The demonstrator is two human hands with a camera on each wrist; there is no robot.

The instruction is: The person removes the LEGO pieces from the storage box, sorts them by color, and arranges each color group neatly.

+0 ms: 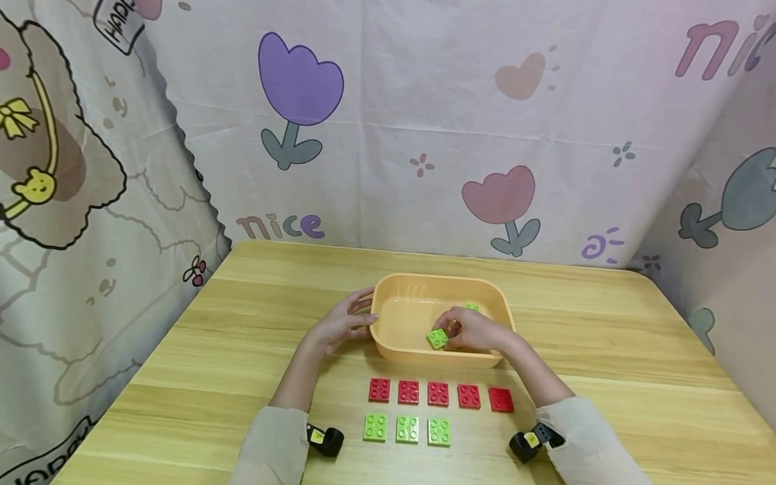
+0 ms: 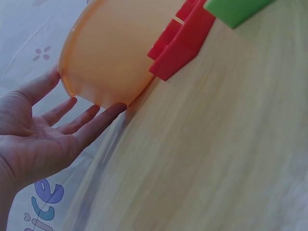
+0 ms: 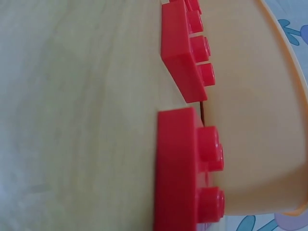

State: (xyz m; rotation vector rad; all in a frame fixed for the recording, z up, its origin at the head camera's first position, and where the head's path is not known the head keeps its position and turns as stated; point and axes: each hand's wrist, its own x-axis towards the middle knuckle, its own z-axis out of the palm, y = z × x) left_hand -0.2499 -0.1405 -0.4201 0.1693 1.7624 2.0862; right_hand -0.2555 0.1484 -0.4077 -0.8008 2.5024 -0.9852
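Note:
My left hand (image 1: 342, 325) rests against the left end of a pale orange plastic basin (image 1: 400, 357). In the left wrist view its extended fingers (image 2: 98, 124) are spread along the basin's outer wall, with the thumb at the rim. My right hand (image 1: 475, 330) reaches into the basin over its right side and pinches a light green toy building brick (image 1: 437, 338) by its edge. Another green brick (image 1: 471, 307) lies farther back in the basin, partly hidden by that hand. The right wrist view does not show the right hand.
In front of the basin, several red bricks (image 1: 438, 394) form a row on the wooden table (image 1: 200, 377). Nearer to me is a row of three green bricks (image 1: 407, 429). A printed cloth (image 1: 388, 135) hangs behind the table.

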